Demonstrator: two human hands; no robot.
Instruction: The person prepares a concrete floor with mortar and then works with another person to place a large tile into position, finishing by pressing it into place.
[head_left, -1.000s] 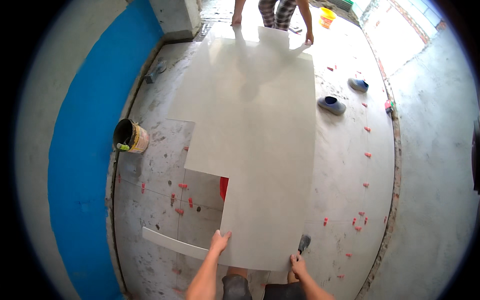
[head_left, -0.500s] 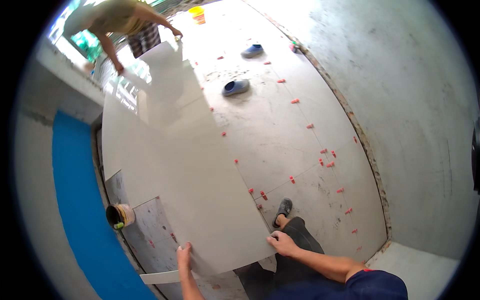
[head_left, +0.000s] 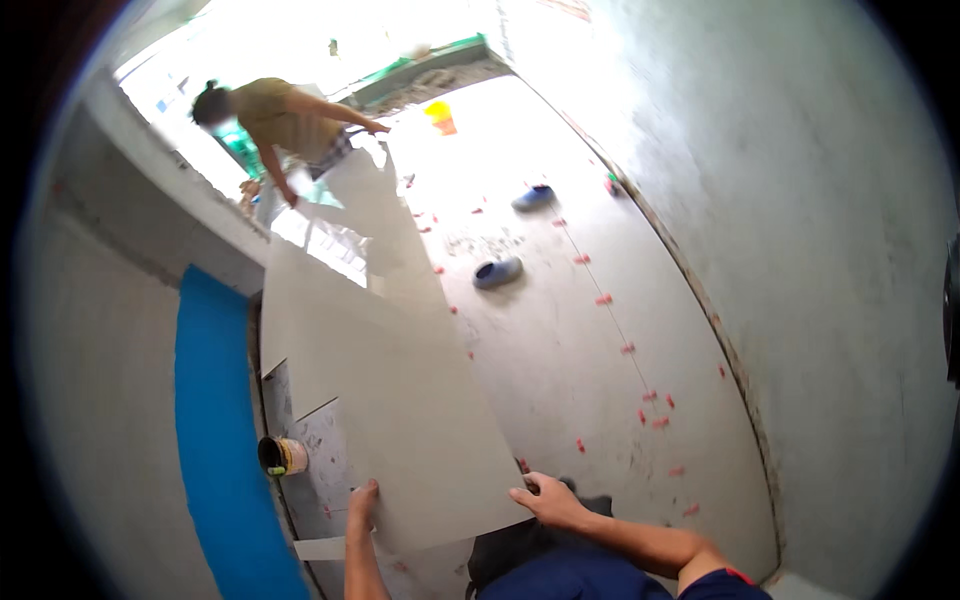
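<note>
A long, glossy off-white tile (head_left: pixel 430 430) stretches away from me, raised above the floor, with a notch cut in its far end. My left hand (head_left: pixel 362 505) grips its near left edge, thumb on top. On the near right corner, my right hand (head_left: pixel 548 500) is closed round the edge, its thumb above and the other fingers partly hidden. A co-worker (head_left: pixel 290 125) bends over the far end with both hands at that edge.
Laid floor tiles (head_left: pixel 570 380) with several red levelling clips (head_left: pixel 628 349) lie to the right. Two blue clogs (head_left: pixel 498 272) stand on them. A bucket (head_left: pixel 283 456) sits at left by a blue wall strip (head_left: pixel 215 420); a yellow bucket (head_left: pixel 440 117) is far off. A grey wall (head_left: pixel 800 250) bounds the right.
My view has tipped up, showing more of the far end. The co-worker's head now shows. Both my hands keep their hold on the tile's near end.
</note>
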